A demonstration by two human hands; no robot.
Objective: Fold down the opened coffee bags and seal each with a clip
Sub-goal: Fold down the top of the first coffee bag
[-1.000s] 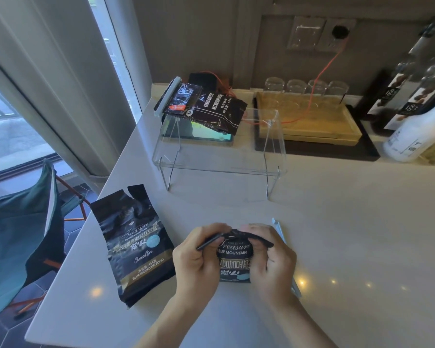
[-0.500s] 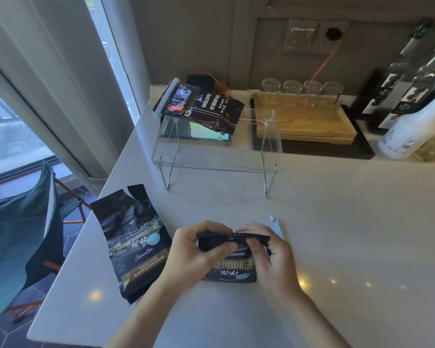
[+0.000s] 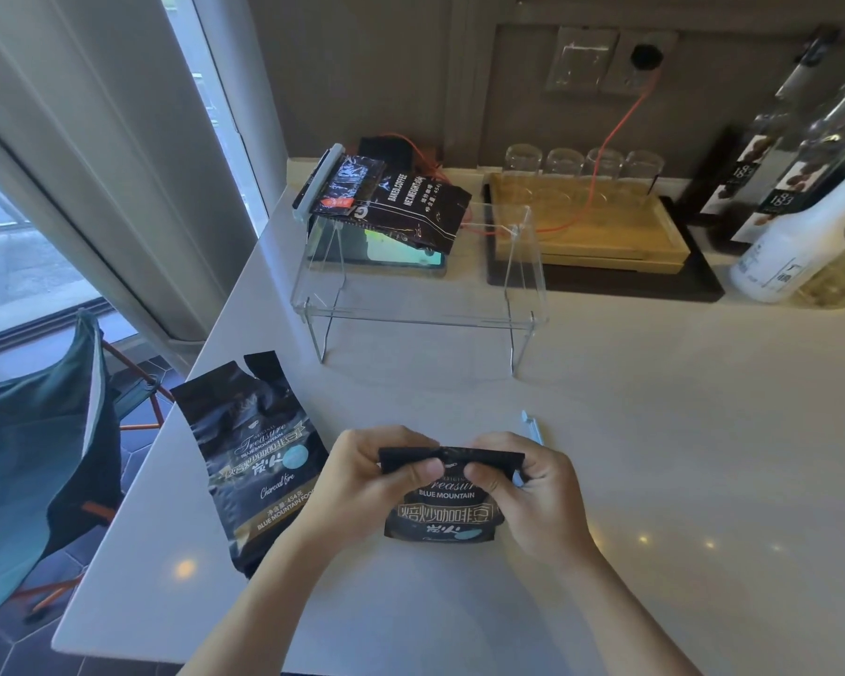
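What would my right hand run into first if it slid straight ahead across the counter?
Probably the pale sealing clip lying just beyond the right hand, which grips the folded coffee bag. Past it stands the clear acrylic riser; depth is uncertain.

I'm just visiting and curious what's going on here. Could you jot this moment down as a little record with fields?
Activity: folding down the top of a coffee bag
Bag in hand: dark coffee bag, top edge folded over, on the counter
Left hand: pinches the folded top
Right hand: pinches the folded top
Clip: pale clip lies on the counter just behind the right hand, not yet on the bag
Waiting bag: second bag lies to the left, top open
Finished bags: clipped bags on the clear stand
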